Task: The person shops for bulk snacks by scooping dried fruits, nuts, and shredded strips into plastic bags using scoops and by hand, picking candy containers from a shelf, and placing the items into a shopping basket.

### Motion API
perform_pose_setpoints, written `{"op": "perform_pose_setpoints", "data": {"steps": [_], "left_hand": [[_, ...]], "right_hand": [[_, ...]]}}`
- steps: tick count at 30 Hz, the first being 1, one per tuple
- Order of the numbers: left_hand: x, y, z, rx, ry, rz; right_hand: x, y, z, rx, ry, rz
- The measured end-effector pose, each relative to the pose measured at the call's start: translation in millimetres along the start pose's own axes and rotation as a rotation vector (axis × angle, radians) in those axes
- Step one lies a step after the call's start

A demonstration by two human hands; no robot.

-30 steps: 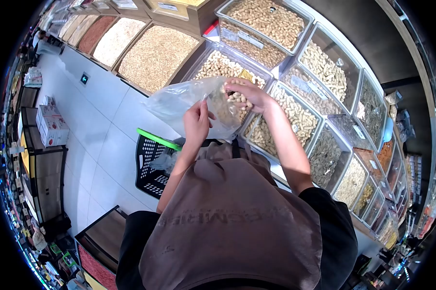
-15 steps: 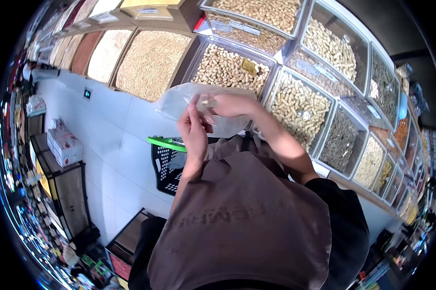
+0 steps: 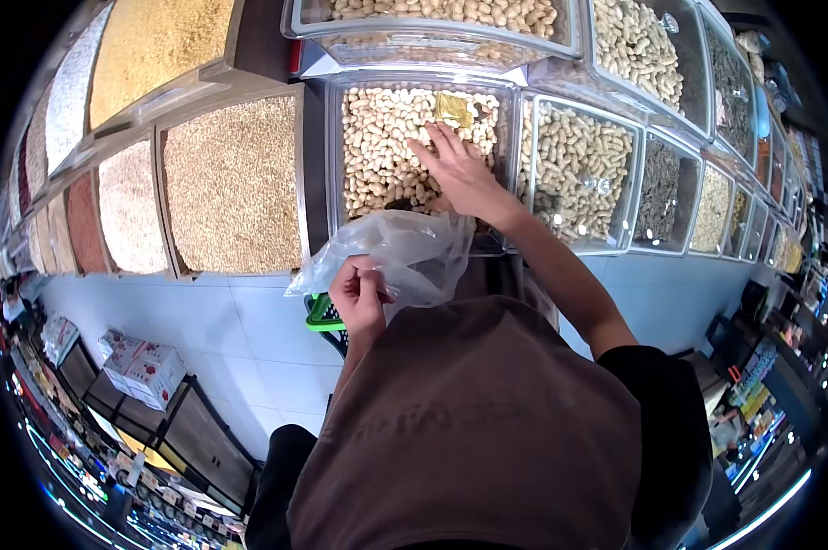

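Left fingers (image 3: 367, 286) pinching plastic bag (image 3: 405, 240), prob keeping it handy; right fingers (image 3: 444, 144) spread, peanuts (image 3: 382, 137) underneath (nothing gripped afaict)

Yellow grain (image 3: 160, 55) lies behind paler tan grain (image 3: 232, 183) — a reddish heap (image 3: 85, 225) sits farther left — and white cartons (image 3: 148, 371) (printed in red) rest on a dark cabinet (image 3: 205, 435) by pale floor tiles (image 3: 249, 325).
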State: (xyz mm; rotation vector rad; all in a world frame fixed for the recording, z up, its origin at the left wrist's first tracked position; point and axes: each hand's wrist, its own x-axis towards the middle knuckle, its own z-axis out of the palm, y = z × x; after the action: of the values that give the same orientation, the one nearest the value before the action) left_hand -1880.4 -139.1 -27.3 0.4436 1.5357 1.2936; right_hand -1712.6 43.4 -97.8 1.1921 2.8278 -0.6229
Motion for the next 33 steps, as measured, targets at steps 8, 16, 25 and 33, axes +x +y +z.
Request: {"op": "perform_pose_setpoints", "data": {"steps": [8,16,25,33], "left_hand": [[67,53,0,0.459,-0.566,0.105],[109,109,86,1.209,-0.755,0.540],[113,40,86,1.458,-0.842,0.432],[80,49,64,0.311,-0.630,0.156]], "right_hand": [[26,3,10,0.372,-0.316,0.382],[7,36,40,0.549,0.074,0.405],[-59,6,-67,1.265,-0.215,0.523],[-39,-40,-62,0.986,-0.480,0.242]]}}
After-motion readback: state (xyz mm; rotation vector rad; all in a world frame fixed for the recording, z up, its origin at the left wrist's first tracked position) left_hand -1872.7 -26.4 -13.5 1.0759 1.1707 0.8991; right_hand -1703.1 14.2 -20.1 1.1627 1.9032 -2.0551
